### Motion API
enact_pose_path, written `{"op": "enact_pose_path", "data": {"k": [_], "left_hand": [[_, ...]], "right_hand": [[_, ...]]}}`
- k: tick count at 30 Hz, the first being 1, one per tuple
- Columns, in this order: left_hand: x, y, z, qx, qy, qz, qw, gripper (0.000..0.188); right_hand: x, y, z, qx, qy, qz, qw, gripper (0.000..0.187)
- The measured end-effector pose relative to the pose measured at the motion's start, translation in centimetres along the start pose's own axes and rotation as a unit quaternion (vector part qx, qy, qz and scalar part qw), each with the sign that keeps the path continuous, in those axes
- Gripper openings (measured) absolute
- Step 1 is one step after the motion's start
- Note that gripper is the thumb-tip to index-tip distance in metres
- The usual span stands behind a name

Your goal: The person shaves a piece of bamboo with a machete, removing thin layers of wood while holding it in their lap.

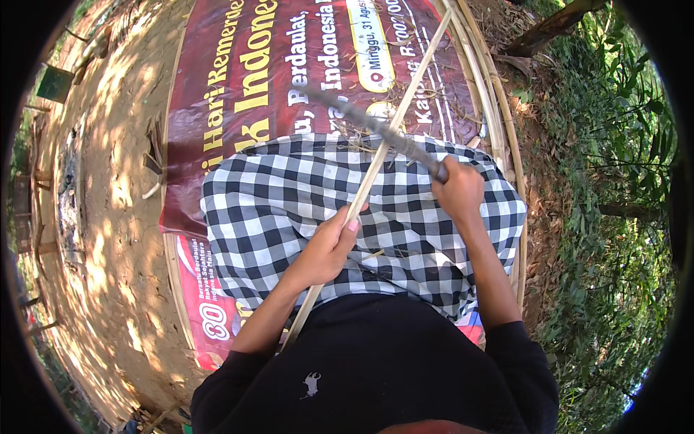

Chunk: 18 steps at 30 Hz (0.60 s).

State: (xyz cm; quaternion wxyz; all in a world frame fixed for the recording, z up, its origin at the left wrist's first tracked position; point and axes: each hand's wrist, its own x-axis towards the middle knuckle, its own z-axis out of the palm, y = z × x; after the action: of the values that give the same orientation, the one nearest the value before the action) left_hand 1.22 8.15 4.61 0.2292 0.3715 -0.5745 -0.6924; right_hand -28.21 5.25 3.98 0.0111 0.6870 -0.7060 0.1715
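A long, pale bamboo strip [414,90] slants from beside my waist up to the far right. My left hand [329,244] is closed round its lower part, over my lap. In my right hand [460,189] is the handle of a long dark machete [365,119], its blade pointing to the far left. The blade crosses the strip just beyond my knees and appears to touch it; the exact contact is hard to make out. Black-and-white checked cloth [275,195] covers my lap beneath both hands.
I sit on a dark red printed banner [191,145] spread over the ground. Bamboo poles [499,108] run along its right edge, and thin shavings [441,94] are scattered on it. Bare earth [116,239] lies to the left, green plants [607,239] to the right.
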Motion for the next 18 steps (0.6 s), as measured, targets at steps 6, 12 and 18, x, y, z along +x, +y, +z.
{"op": "enact_pose_path", "data": {"k": [6, 12, 18], "left_hand": [[0.9, 0.7, 0.9, -0.174, -0.024, -0.083, 0.981, 0.043], [0.0, 1.1, 0.0, -0.198, -0.057, -0.115, 0.972, 0.044], [1.5, -0.1, -0.7, -0.253, -0.044, -0.091, 0.962, 0.044]], "right_hand": [[-2.6, -2.3, 0.1, 0.028, -0.026, -0.027, 0.999, 0.019], [-1.8, 0.5, 0.1, 0.044, 0.004, -0.076, 0.996, 0.016], [-2.9, -2.0, 0.5, 0.006, -0.03, -0.055, 0.998, 0.02]]}}
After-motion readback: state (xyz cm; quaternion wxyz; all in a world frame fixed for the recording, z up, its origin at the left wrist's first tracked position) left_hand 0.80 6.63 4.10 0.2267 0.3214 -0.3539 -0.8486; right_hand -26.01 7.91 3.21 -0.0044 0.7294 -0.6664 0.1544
